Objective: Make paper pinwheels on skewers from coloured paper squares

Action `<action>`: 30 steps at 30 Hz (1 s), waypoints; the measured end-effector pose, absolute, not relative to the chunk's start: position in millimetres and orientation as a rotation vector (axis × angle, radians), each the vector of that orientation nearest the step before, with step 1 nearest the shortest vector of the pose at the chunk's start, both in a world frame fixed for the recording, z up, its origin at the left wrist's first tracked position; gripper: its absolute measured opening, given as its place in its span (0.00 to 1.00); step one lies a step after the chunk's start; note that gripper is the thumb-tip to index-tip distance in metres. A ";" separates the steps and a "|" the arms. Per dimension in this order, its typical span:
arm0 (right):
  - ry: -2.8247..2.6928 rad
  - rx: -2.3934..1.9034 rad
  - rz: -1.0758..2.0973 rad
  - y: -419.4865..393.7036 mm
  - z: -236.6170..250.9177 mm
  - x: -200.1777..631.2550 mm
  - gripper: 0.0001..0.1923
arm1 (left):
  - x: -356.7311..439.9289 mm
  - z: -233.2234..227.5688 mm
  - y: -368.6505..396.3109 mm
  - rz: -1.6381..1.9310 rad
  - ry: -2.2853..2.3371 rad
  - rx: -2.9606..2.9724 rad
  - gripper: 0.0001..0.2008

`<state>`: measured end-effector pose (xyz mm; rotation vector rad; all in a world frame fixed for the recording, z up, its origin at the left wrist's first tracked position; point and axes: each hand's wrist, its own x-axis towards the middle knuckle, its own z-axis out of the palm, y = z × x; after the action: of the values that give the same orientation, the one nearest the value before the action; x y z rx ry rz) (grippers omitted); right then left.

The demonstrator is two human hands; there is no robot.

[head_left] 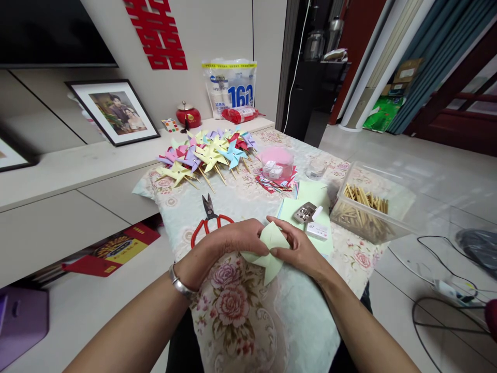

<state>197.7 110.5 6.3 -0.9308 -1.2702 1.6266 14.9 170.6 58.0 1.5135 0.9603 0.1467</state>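
Note:
Between both hands is a pale green paper pinwheel [273, 265], its folded blades gathered toward the middle. My left hand [248, 237] is closed on its left side, thumb near the centre. From the right, my right hand [295, 247] pinches it, with the thumb at the centre and the fingers partly hidden behind the paper. Just beyond my left hand lie scissors with red handles [209, 213], blades pointing away. To the right, an open small box of metal pins [305, 212] and a white box [316, 231] rest on light green paper sheets [310, 194].
Finished pinwheels on sticks [209, 154] are heaped at the table's far left. A pink round container [276, 160] stands on coloured paper pieces [274, 182]. At the right edge, a clear plastic bin [376, 228] holds many short wooden sticks [365, 199]. A floral cloth [248, 321] covers the table.

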 end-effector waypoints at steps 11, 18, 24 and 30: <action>-1.166 -0.953 1.509 112.0 6.3 196.9 0.40 | -8.0 43.6 160.0 0.404 0.812 1.075 0.18; -1.067 -0.972 1.370 114.9 4.6 196.0 0.39 | 8.1 30.2 116.3 0.723 0.921 0.918 0.19; -1.070 -0.962 1.343 113.0 5.0 195.2 0.37 | 45.4 24.8 98.1 0.990 0.941 0.703 0.19; -1.104 -0.987 1.328 111.9 8.9 194.3 0.35 | 54.2 16.1 97.4 1.090 1.016 0.666 0.17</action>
<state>194.3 111.9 8.9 -0.9869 -1.1038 1.3281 54.2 97.4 16.1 0.6658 1.0155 1.0897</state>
